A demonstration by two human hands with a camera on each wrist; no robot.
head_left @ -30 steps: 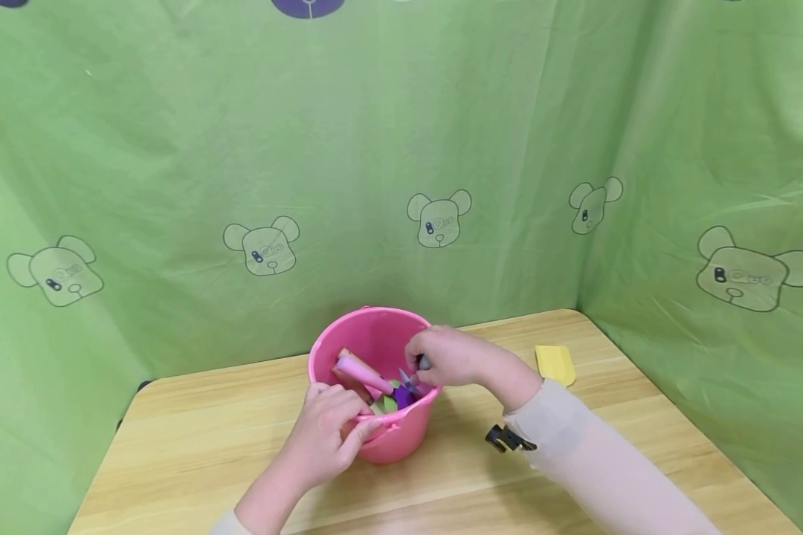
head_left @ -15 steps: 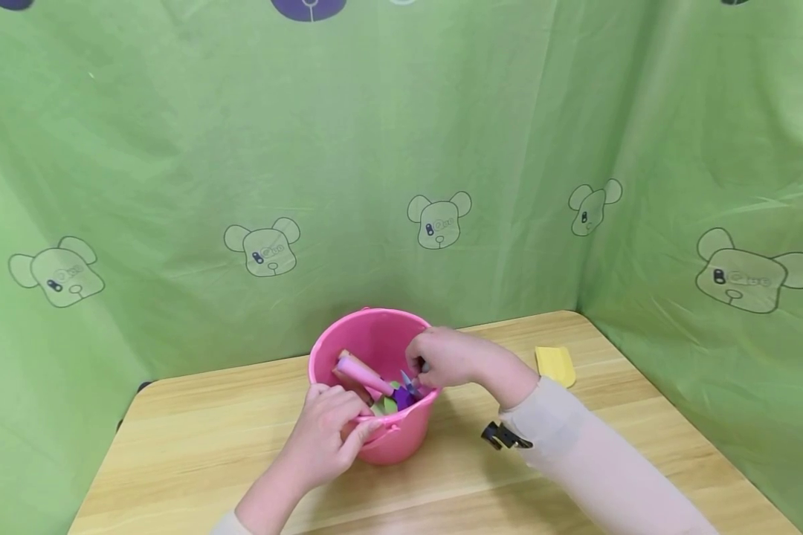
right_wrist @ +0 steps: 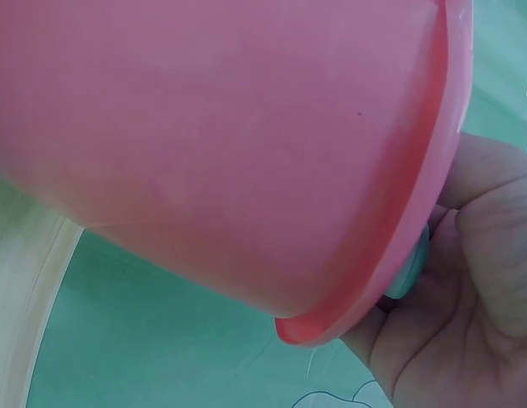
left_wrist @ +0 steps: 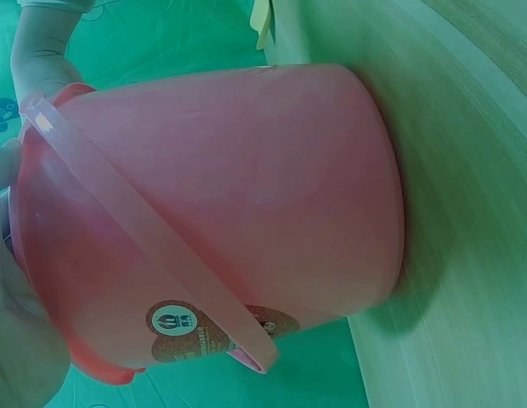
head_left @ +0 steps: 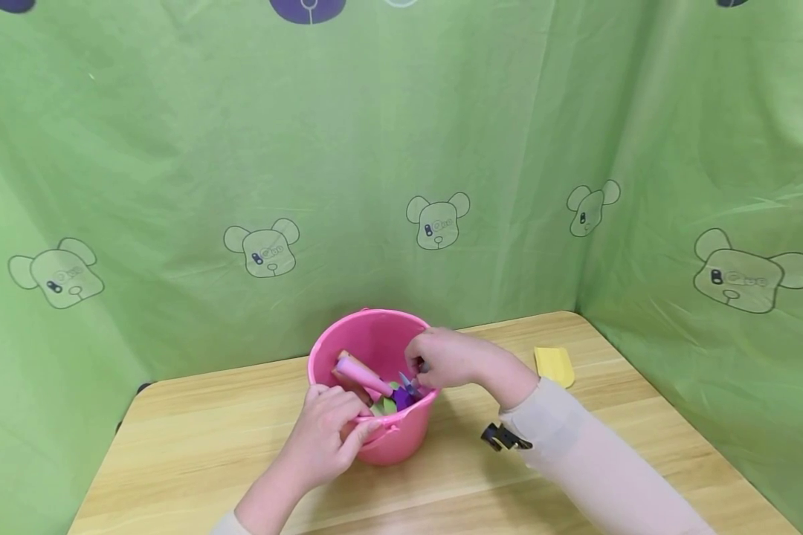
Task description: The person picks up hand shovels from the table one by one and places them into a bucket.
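Note:
A pink bucket [head_left: 401,440] stands upright on the table. My left hand [head_left: 324,429] grips its near left rim. Over the right rim, my right hand [head_left: 451,358] reaches in, fingers curled round a small object with a grey rounded end [head_left: 424,367]; in the right wrist view this end [right_wrist: 410,270] shows between palm and rim. Below those fingers is a blue-grey pointed piece [head_left: 407,380]; I cannot tell whether both are one thing. Inside the bucket lie a pink-lilac tube-like handle [head_left: 361,373], a purple piece [head_left: 403,398] and light green pieces [head_left: 389,405]. The fingertips are partly hidden.
A small yellow scoop-like piece [head_left: 555,367] lies on the wooden table [head_left: 221,416] at the right. Green curtains [head_left: 348,148] with bear outlines close in the back and sides. The bucket's pink handle [left_wrist: 153,225] hangs down its outside. A black buckle [head_left: 505,437] hangs at the right sleeve.
The grey end in my right hand has tilted a little, and less of it shows now. The left hand and bucket stay in place.

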